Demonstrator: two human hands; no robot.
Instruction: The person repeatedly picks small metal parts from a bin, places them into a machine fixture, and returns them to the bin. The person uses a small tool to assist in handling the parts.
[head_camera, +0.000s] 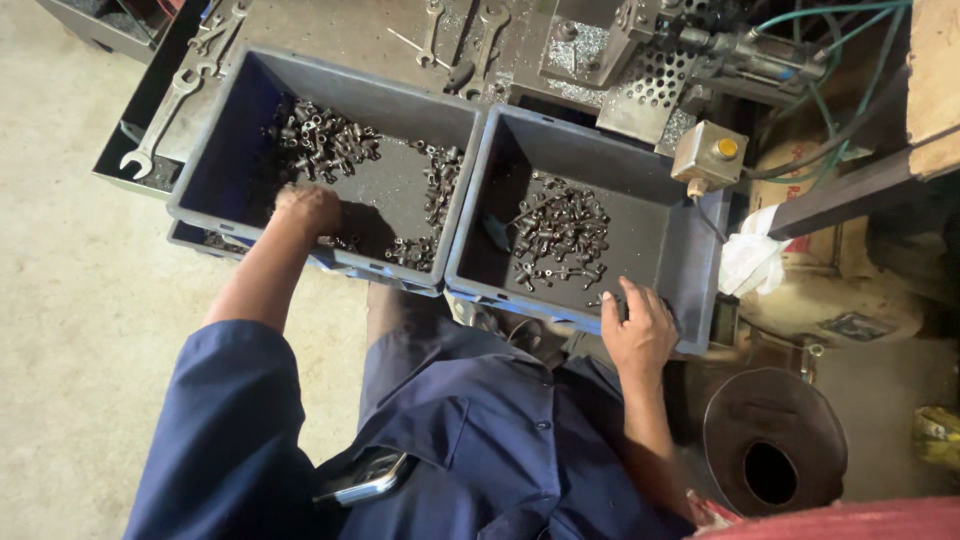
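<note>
Spanners (165, 115) lie on the bench, a white rag (750, 262) beside a yellow-buttoned switch box (708, 152).
</note>
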